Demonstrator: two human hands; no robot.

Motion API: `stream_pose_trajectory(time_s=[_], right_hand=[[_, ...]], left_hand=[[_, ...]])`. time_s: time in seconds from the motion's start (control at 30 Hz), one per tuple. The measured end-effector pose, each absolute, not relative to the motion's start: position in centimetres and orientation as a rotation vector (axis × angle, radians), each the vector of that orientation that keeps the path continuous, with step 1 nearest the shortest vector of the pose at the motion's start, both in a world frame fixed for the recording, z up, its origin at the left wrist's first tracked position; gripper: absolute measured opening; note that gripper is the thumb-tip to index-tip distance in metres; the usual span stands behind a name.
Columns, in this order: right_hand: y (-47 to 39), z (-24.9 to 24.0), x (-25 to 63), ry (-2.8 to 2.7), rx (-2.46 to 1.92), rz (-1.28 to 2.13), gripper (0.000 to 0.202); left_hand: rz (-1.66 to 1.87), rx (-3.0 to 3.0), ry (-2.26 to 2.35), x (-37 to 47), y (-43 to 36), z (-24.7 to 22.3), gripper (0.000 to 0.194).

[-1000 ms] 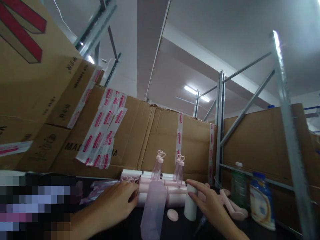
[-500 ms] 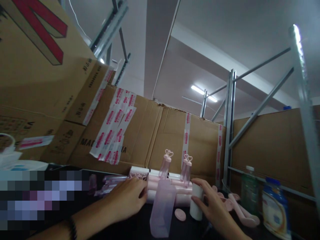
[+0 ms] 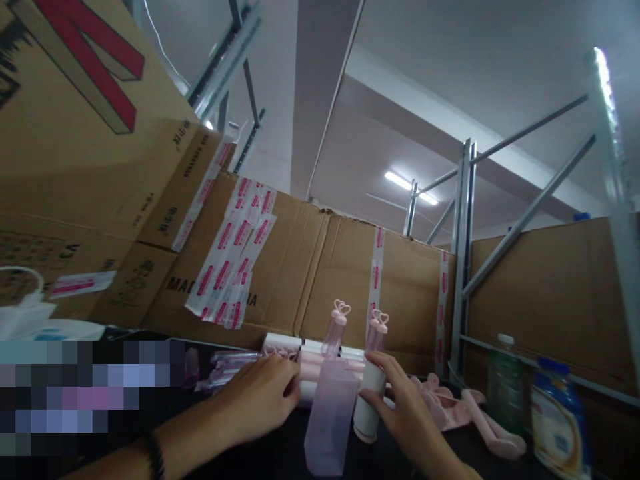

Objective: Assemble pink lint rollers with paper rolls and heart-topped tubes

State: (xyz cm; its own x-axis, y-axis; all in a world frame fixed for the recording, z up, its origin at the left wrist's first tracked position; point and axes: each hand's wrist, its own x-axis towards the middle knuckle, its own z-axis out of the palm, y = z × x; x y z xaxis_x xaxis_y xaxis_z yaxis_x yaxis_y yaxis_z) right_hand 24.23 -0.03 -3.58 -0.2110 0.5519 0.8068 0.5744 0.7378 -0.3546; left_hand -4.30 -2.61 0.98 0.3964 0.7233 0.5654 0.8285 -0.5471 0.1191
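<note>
My right hand (image 3: pixel 395 400) is closed around a white cylinder (image 3: pixel 369 403), which stands upright just right of a translucent pale purple container (image 3: pixel 331 417). The cylinder has a pink rim at its base. My left hand (image 3: pixel 267 393) is bent over pink heart-topped pieces left of the container; its fingertips are hidden, so what they hold, if anything, cannot be made out. Behind the container stand clear pink tubes with heart-shaped tops (image 3: pixel 335 330). Pink and white rolls (image 3: pixel 311 370) lie in a stack behind both hands.
Pink plastic pieces (image 3: pixel 443 407) lie at the right, beside a green bottle (image 3: pixel 505 383) and a blue-capped jar (image 3: pixel 557 420). Clear purple pieces (image 3: pixel 220 370) lie at the left. Cardboard (image 3: pixel 400 287) walls the back; a metal rack post (image 3: pixel 463 267) rises at right.
My right hand has moved left with the white cylinder, closer to the purple container. The flat pink disc that lay between them is no longer seen separately; a pink rim shows under the cylinder.
</note>
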Motion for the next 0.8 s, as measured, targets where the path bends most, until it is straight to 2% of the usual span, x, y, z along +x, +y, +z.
stream_pose_trajectory(time_s=[0.8], right_hand=[[0.5, -4.6, 24.7, -1.892, -0.903, -0.044, 0.051]], left_hand=[[-0.851, -2.470, -1.382, -4.3, -2.7, 1.0, 0.018]])
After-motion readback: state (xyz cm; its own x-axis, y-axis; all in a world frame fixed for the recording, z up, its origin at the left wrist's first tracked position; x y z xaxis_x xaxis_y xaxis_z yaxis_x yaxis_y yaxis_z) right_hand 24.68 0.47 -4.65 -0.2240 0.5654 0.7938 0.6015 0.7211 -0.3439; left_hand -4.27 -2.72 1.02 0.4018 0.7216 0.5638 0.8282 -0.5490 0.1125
